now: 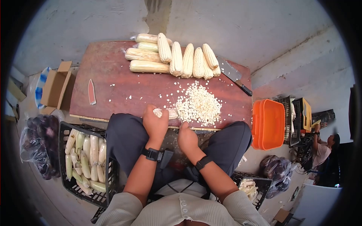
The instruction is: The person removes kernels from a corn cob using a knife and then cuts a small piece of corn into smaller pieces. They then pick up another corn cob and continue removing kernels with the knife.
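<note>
The wooden board (113, 86) lies flat across the seated person's knees and serves as the reference surface. On its far edge a row of corn cobs (177, 58) lies side by side, some wrapped in clear film, likely staged there within reach. Left of the board, on the floor, a black crate (66, 165) holds more wrapped cobs, and an orange tub (268, 123) stands off the board's right end. A cleaver (233, 74) rests at the far right corner, blade flat. A pile of loose kernels (199, 104) sits near the board's near edge, right of centre, directly beside the hands. The left hand (155, 123) is clamped around a corn cob (165, 112), holding it just over the near edge so kernels drop toward the pile. The right hand (187, 137) is closed in a loose fist just beside it; whether it grips anything cannot be told.
</note>
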